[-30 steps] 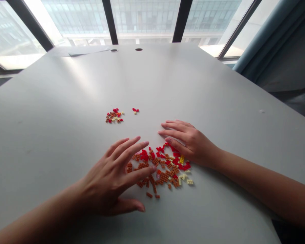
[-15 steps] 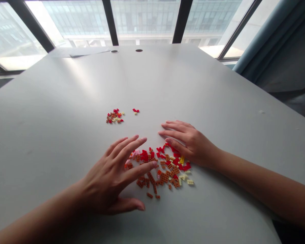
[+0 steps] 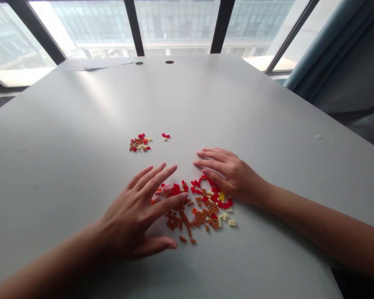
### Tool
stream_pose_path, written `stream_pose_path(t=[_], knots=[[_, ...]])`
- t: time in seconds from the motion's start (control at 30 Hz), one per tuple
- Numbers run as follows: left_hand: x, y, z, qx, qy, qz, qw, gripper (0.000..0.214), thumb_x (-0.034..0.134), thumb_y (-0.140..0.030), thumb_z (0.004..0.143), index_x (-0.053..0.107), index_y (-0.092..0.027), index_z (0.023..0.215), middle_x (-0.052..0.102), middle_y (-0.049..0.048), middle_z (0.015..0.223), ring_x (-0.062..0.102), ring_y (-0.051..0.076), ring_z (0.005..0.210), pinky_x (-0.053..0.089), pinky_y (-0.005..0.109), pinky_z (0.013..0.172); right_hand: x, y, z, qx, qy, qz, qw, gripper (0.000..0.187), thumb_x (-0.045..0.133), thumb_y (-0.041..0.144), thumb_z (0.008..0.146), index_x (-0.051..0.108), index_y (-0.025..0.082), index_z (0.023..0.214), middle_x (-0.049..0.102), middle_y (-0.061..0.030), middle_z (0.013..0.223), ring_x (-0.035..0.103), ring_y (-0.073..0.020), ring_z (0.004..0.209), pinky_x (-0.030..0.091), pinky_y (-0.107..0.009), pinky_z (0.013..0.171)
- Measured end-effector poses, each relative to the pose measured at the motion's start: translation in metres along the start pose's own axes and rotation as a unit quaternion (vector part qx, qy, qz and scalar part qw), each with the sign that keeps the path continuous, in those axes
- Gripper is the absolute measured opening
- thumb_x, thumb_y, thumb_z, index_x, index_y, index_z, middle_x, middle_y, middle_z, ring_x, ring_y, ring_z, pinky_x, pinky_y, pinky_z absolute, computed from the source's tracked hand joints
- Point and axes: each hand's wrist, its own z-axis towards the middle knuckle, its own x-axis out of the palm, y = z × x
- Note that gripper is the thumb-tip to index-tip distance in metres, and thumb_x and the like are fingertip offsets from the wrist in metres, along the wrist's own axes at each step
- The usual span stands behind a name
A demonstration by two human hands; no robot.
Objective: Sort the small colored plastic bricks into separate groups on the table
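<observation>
A loose pile of tiny red, orange-brown, yellow and cream bricks [image 3: 202,207] lies on the grey table [image 3: 81,124] in front of me. My left hand [image 3: 137,211] hovers flat over the pile's left side with fingers spread, open and holding nothing. My right hand [image 3: 229,172] rests flat on the table at the pile's far right edge, fingers stretched out and pointing left, also open. Some bricks are hidden under my left fingers.
Farther back sit a small heap of the same bricks [image 3: 139,142] and a pair of red bits [image 3: 166,136]. Two cable holes [image 3: 169,62] are at the table's far edge, below big windows. A blue curtain [image 3: 330,50] hangs at right.
My left hand has slid slightly up and left over the pile, shifting a few bricks beneath it. My right hand has stayed in place.
</observation>
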Motion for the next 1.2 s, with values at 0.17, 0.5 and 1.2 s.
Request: stream_pose_path(t=[0.17, 0.5, 1.2], knots=[[0.0004, 0.0003, -0.0007, -0.008, 0.002, 0.004, 1.0, 0.071, 0.041, -0.07, 0.089, 0.04, -0.028, 0.146, 0.021, 0.0131, 0.161, 0.025, 0.038, 0.145, 0.022, 0.057, 0.116, -0.0004, 0.0003, 0.0, -0.002, 0.001, -0.001, 1.0, 0.032, 0.044, 0.028, 0.099, 0.068, 0.019, 0.119, 0.064, -0.0116, 0.131, 0.057, -0.0241, 0.125, 0.042, -0.049, 0.109], [0.0004, 0.0017, -0.0007, 0.023, 0.024, 0.0, 0.999, 0.071, 0.04, -0.065, 0.092, 0.033, -0.021, 0.148, 0.032, 0.0148, 0.156, 0.02, 0.034, 0.147, 0.028, 0.052, 0.116, -0.0008, 0.0008, 0.0011, 0.0, -0.003, 0.006, 1.0, 0.032, 0.044, 0.028, 0.099, 0.068, 0.019, 0.119, 0.065, -0.0114, 0.13, 0.058, -0.0238, 0.124, 0.043, -0.049, 0.108], [0.0045, 0.0029, -0.0018, 0.01, 0.046, -0.039, 0.998, 0.072, 0.055, -0.048, 0.09, 0.027, -0.019, 0.15, 0.041, 0.0168, 0.151, 0.025, 0.034, 0.146, 0.03, 0.055, 0.116, -0.0003, 0.0002, 0.0007, 0.002, -0.001, 0.009, 1.0, 0.033, 0.043, 0.028, 0.099, 0.067, 0.019, 0.119, 0.065, -0.0114, 0.13, 0.056, -0.0239, 0.126, 0.042, -0.05, 0.109]])
